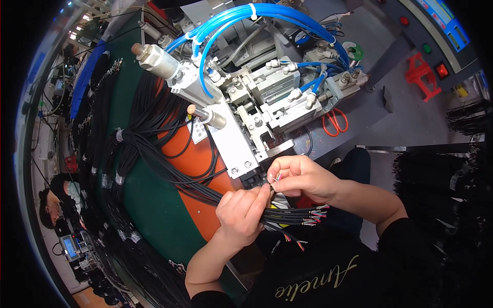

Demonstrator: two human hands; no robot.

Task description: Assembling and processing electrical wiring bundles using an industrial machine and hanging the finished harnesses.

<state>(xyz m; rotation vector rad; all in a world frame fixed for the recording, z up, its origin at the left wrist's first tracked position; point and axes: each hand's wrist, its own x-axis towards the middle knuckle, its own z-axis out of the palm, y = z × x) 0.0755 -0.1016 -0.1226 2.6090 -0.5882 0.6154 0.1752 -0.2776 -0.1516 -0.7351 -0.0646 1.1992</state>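
In front of the machine's near edge, my left hand point(240, 213) is closed around a black cable, its thumb and forefinger pressed near the cable's end. My right hand point(303, 180) pinches the thin coloured wires point(278, 177) that come out of that end. The two hands almost touch at the fingertips. Just below them lies a bundle of black cables point(287, 215), with stripped red, white and other coloured wire ends pointing right. A few of these ends hang lower, under my left hand. The lengths of cable run back to the left across an orange board.
A metal pneumatic machine point(221, 138) with blue air hoses point(287, 9) stands directly ahead. Red-handled scissors point(335, 123) lie to its right. A tied black cable bundle point(128, 136) covers the green table point(154, 215). A red stool point(423, 77) and hanging cables point(426, 190) are at right.
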